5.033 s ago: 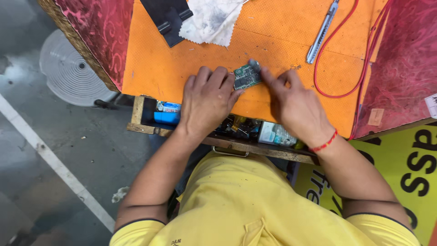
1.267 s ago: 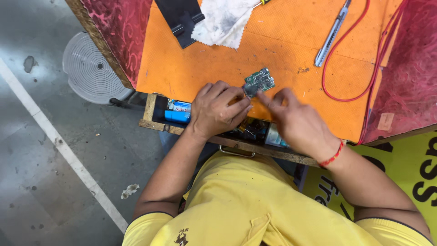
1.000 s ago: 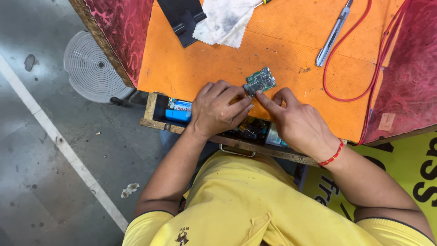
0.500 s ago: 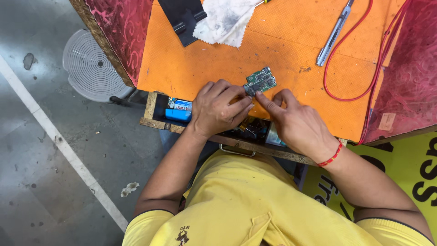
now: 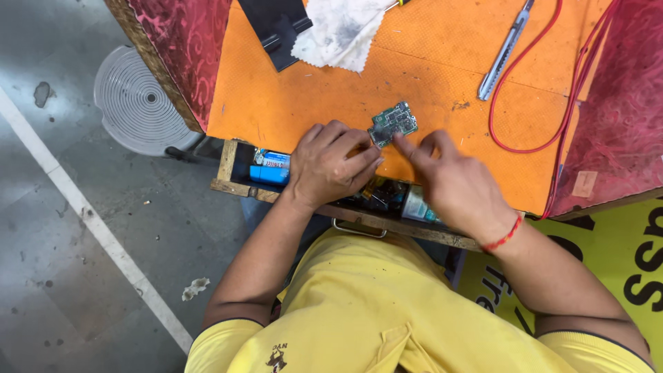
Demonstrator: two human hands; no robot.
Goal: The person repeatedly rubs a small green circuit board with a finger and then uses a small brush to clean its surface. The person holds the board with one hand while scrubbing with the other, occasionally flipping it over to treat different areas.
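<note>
Circuit board: I see a small green circuit board (image 5: pixel 393 123) lying on the orange worktop (image 5: pixel 311 103), close to its near edge, between my two hands.
Left hand: my left hand (image 5: pixel 330 166) rests palm down at the near edge of the worktop, its fingers (image 5: pixel 356 141) curled and close together, with the tips touching the near left corner of the circuit board.
Right hand: my right hand (image 5: pixel 456 186) lies just right of the left one, its forefinger stretched out and pressing on the near right edge of the board; the other fingers are folded in. I cannot tell whether either hand actually pinches the board or only pins it down.
Wrist: a red thread band (image 5: pixel 503 237) sits round my right wrist.
Drawer: an open wooden drawer (image 5: pixel 228 166) shows under the near edge of the worktop, with a blue battery pack (image 5: pixel 271 168) at its left end and small parts further right, partly hidden by my hands.
Far side: a white cloth (image 5: pixel 338 31) lies beside a black flat piece (image 5: pixel 276 27).
Right side: a metal tool (image 5: pixel 504 52) lies near a looping red wire (image 5: pixel 545 90).
Floor: a round white grille (image 5: pixel 138 103) sits left of the worktop.
</note>
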